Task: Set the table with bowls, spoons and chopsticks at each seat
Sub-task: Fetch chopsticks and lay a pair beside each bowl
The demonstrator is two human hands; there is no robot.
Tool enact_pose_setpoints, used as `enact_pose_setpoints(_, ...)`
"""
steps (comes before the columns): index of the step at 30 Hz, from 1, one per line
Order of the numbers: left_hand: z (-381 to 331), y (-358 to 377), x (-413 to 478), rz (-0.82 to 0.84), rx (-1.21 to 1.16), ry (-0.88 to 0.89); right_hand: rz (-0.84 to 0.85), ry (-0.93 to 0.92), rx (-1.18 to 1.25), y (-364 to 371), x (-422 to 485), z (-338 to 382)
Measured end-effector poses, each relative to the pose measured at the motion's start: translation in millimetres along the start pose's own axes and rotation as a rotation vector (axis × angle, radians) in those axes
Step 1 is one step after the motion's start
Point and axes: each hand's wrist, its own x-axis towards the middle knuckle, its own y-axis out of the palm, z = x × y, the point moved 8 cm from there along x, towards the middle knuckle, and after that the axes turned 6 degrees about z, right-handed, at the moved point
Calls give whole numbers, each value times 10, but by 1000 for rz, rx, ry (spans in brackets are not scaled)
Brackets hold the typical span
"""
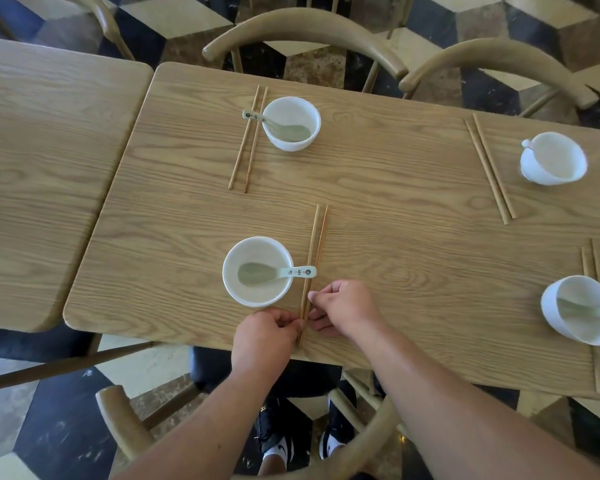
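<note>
On the wooden table (388,209) a white bowl (257,270) holding a spoon (274,273) stands at the near seat. Right beside it lies a pair of wooden chopsticks (315,251). My left hand (265,336) pinches their near ends from the left, and my right hand (343,308) pinches them from the right. Three other seats each have a white bowl: far (291,123), far right (553,158) and near right (581,310). Each has chopsticks beside it: far pair (248,140), far right pair (489,168), near right pair (598,317).
A second wooden table (42,174) adjoins on the left. Curved wooden chairs stand behind the far edge (305,32) and below me at the near edge (125,420). The floor is checkered tile.
</note>
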Motion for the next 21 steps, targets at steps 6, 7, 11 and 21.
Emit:
enact_pose_setpoints(6, -32, 0, -22, -8, 4, -1, -325, -246, -586, -115, -222, 276)
enact_pose_setpoints(7, -36, -2, -26, -11, 7, -1, -324, -250, -635, -152, -205, 298)
enact_pose_setpoints(11, -51, -3, -59, -16, -1, -13, -371, -221, -828, -538, -150, 418)
enact_pose_setpoints(21, -76, -10, -81, -4, 2, -41, -273, -507, -1573, -1077, -177, 642)
